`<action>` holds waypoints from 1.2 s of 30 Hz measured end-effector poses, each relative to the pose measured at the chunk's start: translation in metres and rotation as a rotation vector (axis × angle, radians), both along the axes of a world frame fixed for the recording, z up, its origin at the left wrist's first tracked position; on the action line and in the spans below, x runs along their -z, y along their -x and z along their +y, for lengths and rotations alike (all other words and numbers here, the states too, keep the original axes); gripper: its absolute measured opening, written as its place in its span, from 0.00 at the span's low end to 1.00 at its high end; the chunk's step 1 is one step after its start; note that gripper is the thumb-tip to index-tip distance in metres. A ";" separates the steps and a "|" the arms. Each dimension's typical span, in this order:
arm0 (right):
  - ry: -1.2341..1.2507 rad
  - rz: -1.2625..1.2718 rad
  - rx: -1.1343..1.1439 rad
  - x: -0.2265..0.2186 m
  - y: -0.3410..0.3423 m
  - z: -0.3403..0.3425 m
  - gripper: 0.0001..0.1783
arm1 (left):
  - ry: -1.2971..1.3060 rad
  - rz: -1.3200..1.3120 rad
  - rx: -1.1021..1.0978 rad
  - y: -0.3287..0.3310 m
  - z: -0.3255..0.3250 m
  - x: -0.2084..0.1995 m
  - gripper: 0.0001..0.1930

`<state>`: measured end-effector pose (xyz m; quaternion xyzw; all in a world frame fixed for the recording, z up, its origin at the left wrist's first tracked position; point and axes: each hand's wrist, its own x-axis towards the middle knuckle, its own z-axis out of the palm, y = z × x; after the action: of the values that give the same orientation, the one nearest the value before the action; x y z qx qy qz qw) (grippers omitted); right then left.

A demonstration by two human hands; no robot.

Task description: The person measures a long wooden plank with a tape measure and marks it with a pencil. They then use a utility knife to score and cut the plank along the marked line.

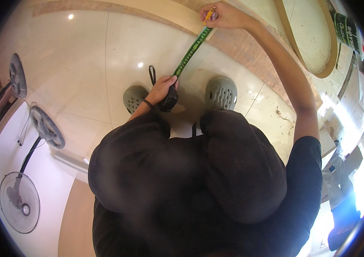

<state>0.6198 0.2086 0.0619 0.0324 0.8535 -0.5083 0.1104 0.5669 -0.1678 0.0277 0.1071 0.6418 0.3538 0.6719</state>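
Note:
My left hand (163,87) is closed round a black tape measure (168,101), with its wrist strap looping out beside the thumb side. A green blade (191,52) stretches from the case up and to the right. At the blade's far end, my right hand (222,16) pinches a yellow pencil (209,15) over the edge of a flat wooden board (242,48). Whether the right fingers also press on the blade is hard to make out. The tape case hangs between my two grey-green clogs (221,93), just above the tiled floor.
Curved wooden strips (319,73) lie at the far right, near a dark green bucket (345,32). On the left stand a fan (19,202) and other round-based stands (47,127) by a white wall. Debris litters the tiles (271,122) at right. A person stands at the right edge.

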 end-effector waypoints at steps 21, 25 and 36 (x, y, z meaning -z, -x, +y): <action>0.095 0.110 0.103 0.010 -0.015 0.004 0.08 | -0.052 -0.059 -0.040 -0.010 -0.004 0.002 0.21; 0.132 -0.096 0.197 0.005 -0.026 0.005 0.08 | -0.072 -0.086 -0.039 -0.018 -0.005 0.003 0.20; -0.040 -0.122 0.137 -0.010 -0.030 -0.005 0.10 | -0.029 -0.105 -0.108 -0.025 -0.003 -0.002 0.21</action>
<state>0.6495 0.2039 0.0716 0.1238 0.8509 -0.4947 0.1263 0.5918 -0.1706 0.0295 0.0632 0.6052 0.4039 0.6831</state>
